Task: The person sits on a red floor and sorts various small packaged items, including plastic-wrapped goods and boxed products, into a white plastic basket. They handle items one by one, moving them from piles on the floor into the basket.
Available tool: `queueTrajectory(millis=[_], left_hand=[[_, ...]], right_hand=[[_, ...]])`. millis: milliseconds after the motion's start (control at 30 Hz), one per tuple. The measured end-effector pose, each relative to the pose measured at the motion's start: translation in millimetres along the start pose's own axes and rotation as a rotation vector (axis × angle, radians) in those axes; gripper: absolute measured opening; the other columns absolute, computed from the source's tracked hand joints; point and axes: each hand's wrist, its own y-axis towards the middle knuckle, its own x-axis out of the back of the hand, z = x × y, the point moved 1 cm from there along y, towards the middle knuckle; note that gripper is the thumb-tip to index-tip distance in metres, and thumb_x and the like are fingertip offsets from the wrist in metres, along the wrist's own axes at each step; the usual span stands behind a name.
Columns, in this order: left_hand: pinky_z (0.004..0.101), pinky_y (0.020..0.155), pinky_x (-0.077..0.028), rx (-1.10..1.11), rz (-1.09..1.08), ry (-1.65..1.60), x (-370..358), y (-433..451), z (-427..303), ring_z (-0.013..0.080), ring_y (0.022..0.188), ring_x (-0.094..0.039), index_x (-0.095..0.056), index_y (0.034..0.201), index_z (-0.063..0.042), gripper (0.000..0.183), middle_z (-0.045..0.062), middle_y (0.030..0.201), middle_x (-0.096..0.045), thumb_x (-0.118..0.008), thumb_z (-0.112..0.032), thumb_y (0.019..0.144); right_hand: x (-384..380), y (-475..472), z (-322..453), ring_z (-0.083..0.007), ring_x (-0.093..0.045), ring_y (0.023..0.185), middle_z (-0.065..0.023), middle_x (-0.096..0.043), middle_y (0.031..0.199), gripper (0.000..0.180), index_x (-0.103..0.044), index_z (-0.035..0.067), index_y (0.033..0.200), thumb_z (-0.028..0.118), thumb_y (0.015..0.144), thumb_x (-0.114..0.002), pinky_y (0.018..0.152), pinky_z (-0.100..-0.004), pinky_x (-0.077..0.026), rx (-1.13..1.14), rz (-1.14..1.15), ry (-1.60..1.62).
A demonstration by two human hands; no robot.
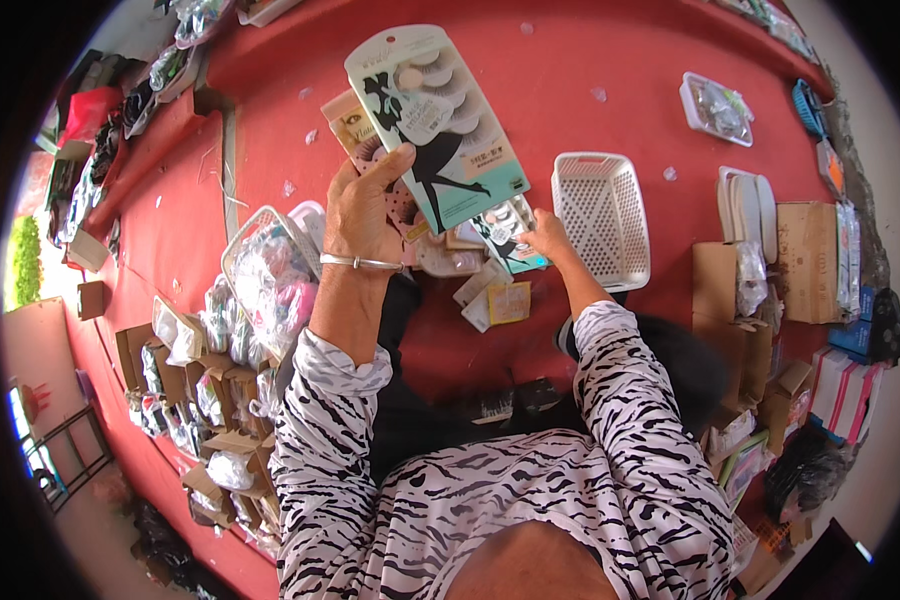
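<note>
My left hand (367, 195) grips a stack of false eyelash packs. In front is a white and mint box of false eyelashes (439, 127) with a black silhouette figure, and a pink dotted eyelash pack (352, 124) sticks out behind it. Lower down, my right hand (549, 234) holds another mint eyelash box (504, 232), partly hidden by the raised one. Loose small packs, one a yellow card (509, 303), lie on the red floor below the hands. Close to my right hand stands a white perforated plastic basket (640, 225) with nothing seen inside.
A white basket (234, 247) full of plastic-wrapped goods stands left, with cardboard boxes (139, 356) of bagged items below it. More cardboard boxes (806, 259) line the right side. A white tray (691, 112) of bagged goods lies on the red floor (540, 82) at upper right.
</note>
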Motion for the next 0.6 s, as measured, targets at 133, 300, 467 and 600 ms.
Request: queueTrajectory(millis=[133, 300, 467, 600], left_hand=[[0.0348, 0.074, -0.053, -0.006, 0.040, -0.029, -6, -4, -2, 0.0224, 0.086, -0.062, -0.053, 0.109, 0.003, 0.031, 0.012, 0.101, -0.061, -0.058, 0.002, 0.079], [0.0373, 0.075, -0.054, -0.071, -0.002, 0.019, 3, -4, -6, 0.0242, 0.087, -0.063, -0.053, 0.109, 0.003, 0.032, 0.012, 0.100, -0.062, -0.061, 0.002, 0.078], [0.0346, 0.079, -0.052, -0.026, 0.099, 0.015, 5, -1, 0, 0.0222, 0.089, -0.062, -0.052, 0.112, 0.002, 0.036, 0.011, 0.102, -0.062, -0.063, -0.001, 0.077], [0.0348, 0.072, -0.054, 0.010, 0.211, -0.024, -12, -22, -8, 0.0199, 0.082, -0.062, -0.053, 0.108, 0.002, 0.032, 0.010, 0.097, -0.062, -0.061, 0.004, 0.078]], right_hand=[[89, 26, 28, -0.0286, -0.063, 0.079, -0.0192, -0.063, 0.086, 0.047, -0.057, -0.005, 0.089, 0.021, 0.056, -0.077, 0.069, -0.0360, -0.049, -0.095, -0.056, 0.506], [245, -2, 139, -0.0197, -0.064, 0.076, -0.0148, -0.062, 0.090, 0.034, -0.052, -0.006, 0.100, 0.003, 0.071, -0.066, 0.067, -0.0308, -0.055, 0.007, -0.091, 0.962], [310, -53, 199, -0.0188, -0.065, 0.077, -0.0125, -0.064, 0.094, 0.035, -0.053, -0.003, 0.105, 0.005, 0.074, -0.064, 0.068, -0.0282, -0.055, 0.200, 0.030, 1.082], [288, -88, 229, -0.0202, -0.064, 0.078, -0.0143, -0.061, 0.096, 0.042, -0.050, -0.006, 0.108, 0.004, 0.070, -0.067, 0.069, -0.0318, -0.056, 0.220, 0.065, 1.205]])
